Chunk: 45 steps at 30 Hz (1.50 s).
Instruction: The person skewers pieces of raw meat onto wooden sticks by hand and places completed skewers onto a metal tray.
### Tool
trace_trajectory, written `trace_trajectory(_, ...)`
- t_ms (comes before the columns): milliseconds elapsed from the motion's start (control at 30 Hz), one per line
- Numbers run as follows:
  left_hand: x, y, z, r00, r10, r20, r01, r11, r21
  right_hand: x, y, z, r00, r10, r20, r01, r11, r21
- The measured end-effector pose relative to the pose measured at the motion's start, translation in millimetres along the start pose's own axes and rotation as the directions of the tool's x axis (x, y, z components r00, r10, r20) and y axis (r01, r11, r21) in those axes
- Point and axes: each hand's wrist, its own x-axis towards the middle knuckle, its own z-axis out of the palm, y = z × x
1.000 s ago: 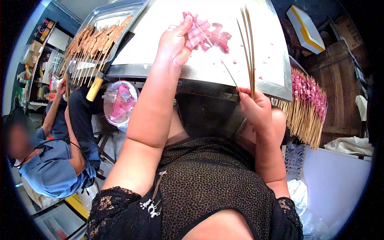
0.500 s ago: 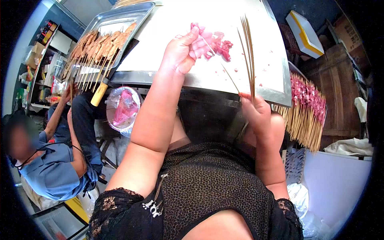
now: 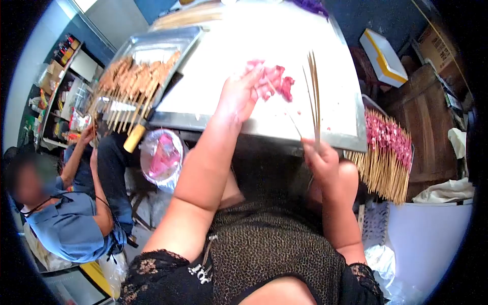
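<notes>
My left hand (image 3: 240, 94) is over the white tabletop (image 3: 213, 66), its fingers pinching a piece of raw pink meat (image 3: 255, 65). A thin bamboo skewer (image 3: 291, 116) runs from that meat down to my right hand (image 3: 322, 161); how deep its tip sits in the meat is blurred. My right hand is closed at the table's front edge around this skewer and a bundle of bare skewers (image 3: 315, 96) standing upward. More red meat pieces (image 3: 287, 87) lie on the tabletop just beyond my left fingers.
At left, a metal tray (image 3: 190, 43) holds browned meat skewers (image 3: 137, 76), near a yellow handle (image 3: 134, 140). Below hangs a lined bucket (image 3: 161, 157). Many raw meat skewers (image 3: 384, 147) are stacked at right. A seated person (image 3: 71, 223) holds something thin at left.
The view has tilted, so the table and trays sit lower in the picture. My left hand remains at the skewer's far end, and both hands keep their hold.
</notes>
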Motion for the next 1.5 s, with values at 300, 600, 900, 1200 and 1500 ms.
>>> trace_trajectory(300, -2.1, 7.8, 0.3, 0.993, 0.001, -0.114, -0.009, 0.998, -0.067, 1.4, 6.6, -0.3, 1.000, 0.013, 0.022, -0.015, 0.995, 0.104)
trace_trajectory(600, -5.2, 6.1, 0.5, 0.997, -0.063, 0.036, 0.058, 0.992, 0.116, -3.1, -6.0, -6.5, 0.999, 0.039, 0.021, -0.040, 0.998, 0.056)
trace_trajectory(900, -4.5, 5.8, 0.0, 0.989, -0.092, 0.118, 0.074, 0.986, 0.149, 1.8, 9.3, 0.1, 0.993, 0.094, 0.066, -0.105, 0.976, 0.190)
trace_trajectory(1200, -0.7, 2.0, -0.6, 0.977, -0.108, 0.181, 0.092, 0.991, 0.098, 1.0, 12.9, 3.9, 0.989, 0.124, 0.075, -0.140, 0.957, 0.255)
trace_trajectory(1500, -11.5, -30.6, 19.1, 0.952, -0.228, 0.206, 0.189, 0.963, 0.194, 1.4, 9.0, 5.9, 0.997, 0.026, -0.077, -0.004, 0.964, 0.266)
